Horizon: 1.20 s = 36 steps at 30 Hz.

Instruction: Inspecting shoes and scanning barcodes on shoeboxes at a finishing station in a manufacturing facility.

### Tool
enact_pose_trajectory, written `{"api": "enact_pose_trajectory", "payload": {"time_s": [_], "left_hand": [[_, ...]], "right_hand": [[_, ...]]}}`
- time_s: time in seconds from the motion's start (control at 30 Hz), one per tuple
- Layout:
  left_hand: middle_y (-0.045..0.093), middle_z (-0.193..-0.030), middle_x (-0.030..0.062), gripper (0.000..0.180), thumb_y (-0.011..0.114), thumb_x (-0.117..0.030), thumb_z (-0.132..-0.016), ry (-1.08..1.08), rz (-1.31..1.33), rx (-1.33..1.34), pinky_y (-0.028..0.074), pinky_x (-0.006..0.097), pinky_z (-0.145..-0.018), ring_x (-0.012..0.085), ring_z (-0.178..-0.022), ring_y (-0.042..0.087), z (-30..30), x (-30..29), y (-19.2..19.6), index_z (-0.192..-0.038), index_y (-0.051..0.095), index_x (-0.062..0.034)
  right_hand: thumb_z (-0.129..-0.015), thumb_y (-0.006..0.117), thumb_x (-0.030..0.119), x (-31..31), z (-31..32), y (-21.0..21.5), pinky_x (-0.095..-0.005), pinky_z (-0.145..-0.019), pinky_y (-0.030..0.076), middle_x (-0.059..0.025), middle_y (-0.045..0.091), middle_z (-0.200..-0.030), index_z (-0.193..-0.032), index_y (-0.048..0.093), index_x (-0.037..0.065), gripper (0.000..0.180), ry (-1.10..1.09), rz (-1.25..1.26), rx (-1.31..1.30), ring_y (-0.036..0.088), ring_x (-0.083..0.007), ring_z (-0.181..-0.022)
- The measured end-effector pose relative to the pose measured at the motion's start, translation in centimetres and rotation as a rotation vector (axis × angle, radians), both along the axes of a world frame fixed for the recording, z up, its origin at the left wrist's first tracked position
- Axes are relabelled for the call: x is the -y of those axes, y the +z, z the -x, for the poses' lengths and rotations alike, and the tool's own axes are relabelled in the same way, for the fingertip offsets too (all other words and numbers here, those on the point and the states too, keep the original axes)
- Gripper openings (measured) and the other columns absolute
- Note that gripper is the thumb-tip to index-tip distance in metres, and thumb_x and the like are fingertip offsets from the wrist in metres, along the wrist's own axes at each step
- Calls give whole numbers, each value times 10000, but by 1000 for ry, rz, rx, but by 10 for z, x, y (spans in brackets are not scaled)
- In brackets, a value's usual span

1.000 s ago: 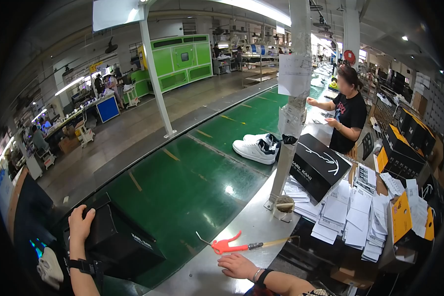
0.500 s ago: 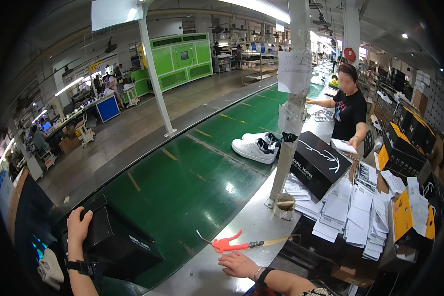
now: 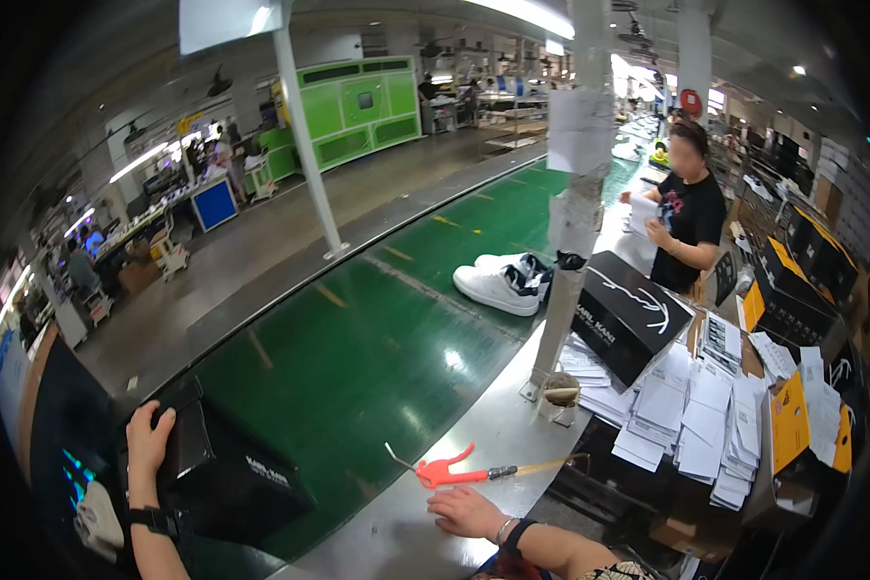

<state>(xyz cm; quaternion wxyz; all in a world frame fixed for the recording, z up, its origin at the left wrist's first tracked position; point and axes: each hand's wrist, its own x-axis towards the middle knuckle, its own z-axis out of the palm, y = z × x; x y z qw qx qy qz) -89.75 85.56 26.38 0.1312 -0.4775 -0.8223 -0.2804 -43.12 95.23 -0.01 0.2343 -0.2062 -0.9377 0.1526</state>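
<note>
At the lower left, a black shoebox (image 3: pixel 237 469) sits tilted on the green conveyor belt (image 3: pixel 358 353). My left hand (image 3: pixel 149 440) grips its upper left edge, the fingers bent over the rim and partly out of sight. My right hand (image 3: pixel 466 510) lies with loosely spread fingers on the metal ledge (image 3: pixel 435 541) and holds nothing. Just beyond its fingertips is a red air blow gun (image 3: pixel 445 471) with a bent metal nozzle and a yellowish hose. A pair of white sneakers (image 3: pixel 498 288) with dark linings stands farther up the belt.
Beside a metal post (image 3: pixel 561 319), another black shoebox (image 3: pixel 630 317) leans over stacks of white paper sheets (image 3: pixel 691 406). A co-worker (image 3: pixel 686 208) in black stands behind it, holding white papers. Black and yellow boxes (image 3: pixel 788 290) are piled at the right.
The co-worker has brought both hands together around the white papers, raising them toward the chest. My hands and the shoebox have shifted only slightly.
</note>
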Motion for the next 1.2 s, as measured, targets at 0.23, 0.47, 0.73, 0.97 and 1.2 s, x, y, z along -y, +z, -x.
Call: {"api": "enact_pose_trajectory", "payload": {"time_s": [0.23, 0.47, 0.73, 0.97, 1.2], "left_hand": [[608, -1034, 201, 473, 625, -376, -794, -47, 31, -21, 442, 380, -852, 349, -988, 577, -6, -8, 3, -1061, 595, 12], [595, -1097, 186, 509, 610, -420, -807, 5, 63, 50, 404, 324, -913, 290, -1065, 554, -5, 9, 14, -1100, 590, -3], [574, -1135, 169, 584, 595, -475, -804, 60, 63, 120, 384, 303, -930, 260, -1081, 536, -12, 22, 14, -1142, 577, 1], [564, -1171, 169, 616, 591, -498, -790, 61, 44, 115, 373, 315, -950, 262, -1105, 524, -11, 30, 14, -1156, 573, -2], [565, -1173, 118, 498, 594, -389, -831, 77, 46, 135, 365, 290, -948, 216, -1101, 515, -16, 27, 14, -1160, 565, -17]], "right_hand": [[-752, 632, 234, -5, -1, -11, -385, -888, 395, -47, 582, -1105, -1016, 590, 115, 292, -33, 19, 34, 535, -215, -1037], [-748, 627, 196, -8, 9, 7, -392, -909, 389, -30, 590, -1103, -1005, 598, 112, 272, -46, 10, 36, 526, -207, -1065], [-748, 617, 177, 0, 12, 5, -405, -939, 380, -29, 585, -1111, -1003, 597, 109, 265, -48, -1, 67, 520, -208, -1082], [-748, 602, 198, 4, 12, 11, -457, -960, 346, -60, 543, -1183, -1045, 589, 114, 309, -75, -96, 95, 471, -255, -1142], [-802, 565, 229, -8, 4, 5, -559, -963, 289, -164, 451, -1259, -1210, 510, 165, 417, -541, -236, 230, 420, -348, -1166]]}}
